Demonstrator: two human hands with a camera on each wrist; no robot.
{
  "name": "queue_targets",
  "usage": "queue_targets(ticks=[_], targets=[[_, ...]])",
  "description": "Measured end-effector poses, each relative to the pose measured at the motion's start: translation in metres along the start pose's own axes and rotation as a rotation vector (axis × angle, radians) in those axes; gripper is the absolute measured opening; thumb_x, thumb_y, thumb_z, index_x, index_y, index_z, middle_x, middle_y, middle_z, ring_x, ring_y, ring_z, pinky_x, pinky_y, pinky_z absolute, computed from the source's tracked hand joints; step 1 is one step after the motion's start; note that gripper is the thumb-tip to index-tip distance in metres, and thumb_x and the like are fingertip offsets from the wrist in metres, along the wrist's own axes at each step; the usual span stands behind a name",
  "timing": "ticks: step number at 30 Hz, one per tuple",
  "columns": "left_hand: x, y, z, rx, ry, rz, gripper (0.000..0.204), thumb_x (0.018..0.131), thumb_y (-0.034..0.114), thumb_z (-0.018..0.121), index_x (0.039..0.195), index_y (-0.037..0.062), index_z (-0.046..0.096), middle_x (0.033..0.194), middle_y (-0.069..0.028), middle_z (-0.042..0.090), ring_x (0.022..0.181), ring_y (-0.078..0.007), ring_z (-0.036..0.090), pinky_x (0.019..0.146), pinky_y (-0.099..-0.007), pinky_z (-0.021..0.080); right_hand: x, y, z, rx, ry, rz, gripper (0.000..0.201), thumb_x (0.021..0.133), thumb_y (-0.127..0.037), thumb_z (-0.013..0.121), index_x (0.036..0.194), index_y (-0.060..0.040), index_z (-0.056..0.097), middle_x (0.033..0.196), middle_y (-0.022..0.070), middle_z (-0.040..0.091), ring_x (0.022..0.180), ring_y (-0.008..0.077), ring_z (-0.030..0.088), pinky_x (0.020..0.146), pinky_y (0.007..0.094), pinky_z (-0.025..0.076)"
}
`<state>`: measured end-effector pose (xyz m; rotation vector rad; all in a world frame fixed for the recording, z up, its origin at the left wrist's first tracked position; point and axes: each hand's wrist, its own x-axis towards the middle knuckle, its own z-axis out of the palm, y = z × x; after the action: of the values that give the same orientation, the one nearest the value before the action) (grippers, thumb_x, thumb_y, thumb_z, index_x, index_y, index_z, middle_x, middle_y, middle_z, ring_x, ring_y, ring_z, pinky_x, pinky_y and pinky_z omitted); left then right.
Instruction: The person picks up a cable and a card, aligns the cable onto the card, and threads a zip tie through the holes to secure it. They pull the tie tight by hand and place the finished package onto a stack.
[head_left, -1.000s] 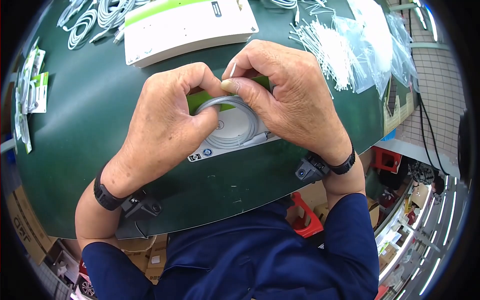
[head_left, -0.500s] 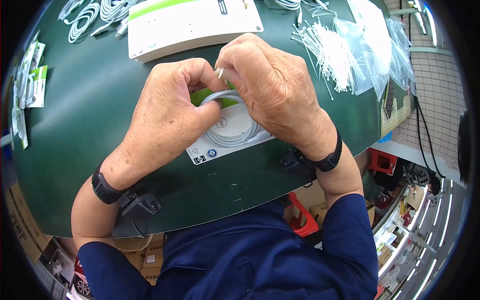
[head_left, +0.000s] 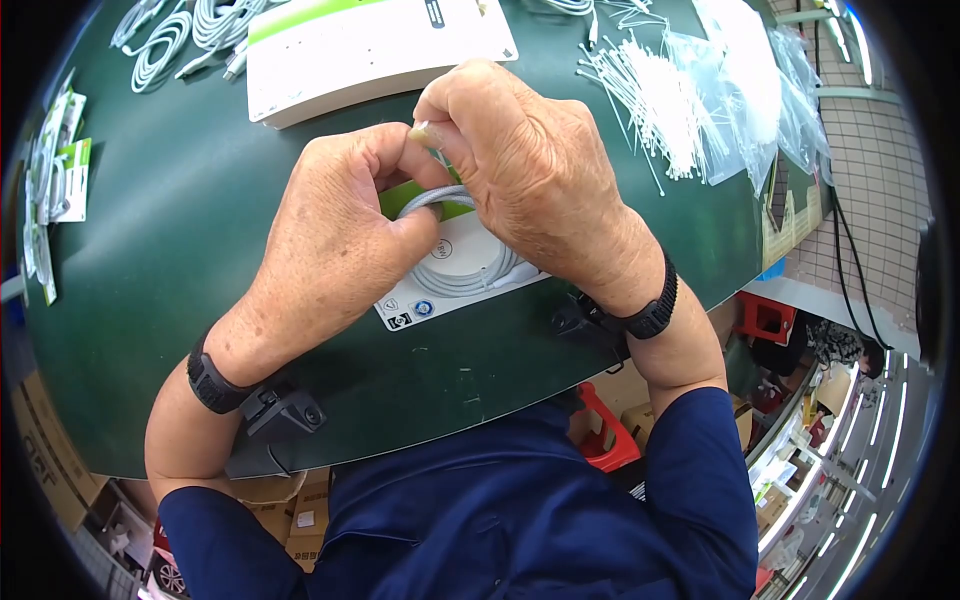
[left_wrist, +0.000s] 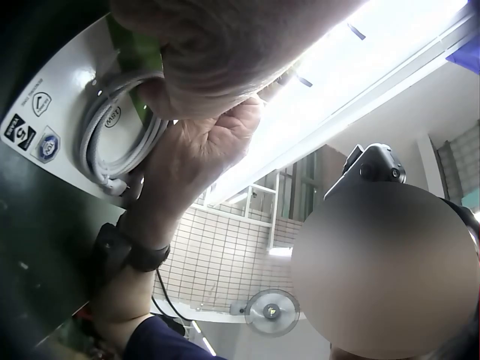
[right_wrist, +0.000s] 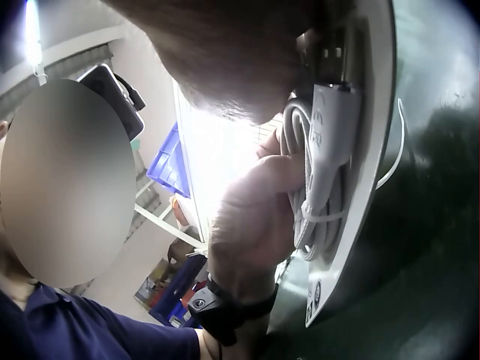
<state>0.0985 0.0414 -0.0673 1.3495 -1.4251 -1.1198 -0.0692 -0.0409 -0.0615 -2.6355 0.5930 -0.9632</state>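
Note:
A grey-white braided cable (head_left: 470, 284) lies coiled on a white and green printed card (head_left: 442, 307), at the middle of the table in the head view. My left hand (head_left: 335, 225) pinches the coil's upper left side, thumb inside the loop. Just above the coil, my right hand (head_left: 545, 170) pinches the end of a thin white cable tie between thumb and forefinger; most of that tie is hidden by the fingers. The right wrist view shows the cable's white USB plug (right_wrist: 334, 124) against the card, with a cable tie (right_wrist: 324, 217) round the lower strands.
Beyond the hands sits a white and green box (head_left: 375, 65). Loose cable ties (head_left: 665, 115) are heaped at the right beside clear plastic bags (head_left: 745, 90). Coiled cables (head_left: 160, 50) lie at the far left, and carded cables (head_left: 75, 180) along the left edge.
My right hand has moved up and left from the coil, its thumb and forefinger drawing the tie's end along. The left hand keeps its pinch on the cable.

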Motion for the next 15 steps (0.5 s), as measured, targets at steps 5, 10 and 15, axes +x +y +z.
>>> queue_targets(ticks=[5, 10, 15], targets=[[0.0004, 0.0005, 0.0, 0.014, -0.006, -0.012, 0.014, 0.077, -0.003, 0.063, 0.089, -0.0059, 0.069, 0.076, -0.0115, 0.07, 0.07, -0.0125, 0.065, 0.068, -0.0289, 0.053, -0.0006, -0.0003, 0.0014, -0.002, 0.045, 0.018, 0.015, 0.093, 0.0, 0.072, 0.101, -0.0053, 0.061, 0.086, 0.0082, 0.066, 0.071, 0.0271, 0.07, 0.058, 0.0347, 0.056], [0.0001, -0.0017, -0.0006, 0.021, -0.007, -0.009, 0.013, 0.076, -0.003, 0.063, 0.087, -0.0058, 0.069, 0.074, -0.0103, 0.068, 0.068, -0.0122, 0.063, 0.066, -0.0291, 0.052, -0.0001, -0.0024, 0.001, 0.044, 0.037, 0.052, 0.013, 0.095, -0.002, 0.071, 0.104, -0.0044, 0.062, 0.086, 0.0093, 0.068, 0.071, 0.026, 0.071, 0.06, 0.0342, 0.057], [0.0014, -0.0049, -0.0025, 0.049, 0.013, 0.035, 0.011, 0.077, -0.003, 0.063, 0.087, -0.0054, 0.068, 0.072, -0.0087, 0.066, 0.07, -0.011, 0.063, 0.067, -0.0286, 0.052, 0.0004, -0.0028, -0.0038, 0.217, 0.057, 0.105, 0.018, 0.092, -0.001, 0.074, 0.11, -0.0026, 0.069, 0.089, 0.0095, 0.07, 0.074, 0.0233, 0.072, 0.064, 0.0317, 0.057]])
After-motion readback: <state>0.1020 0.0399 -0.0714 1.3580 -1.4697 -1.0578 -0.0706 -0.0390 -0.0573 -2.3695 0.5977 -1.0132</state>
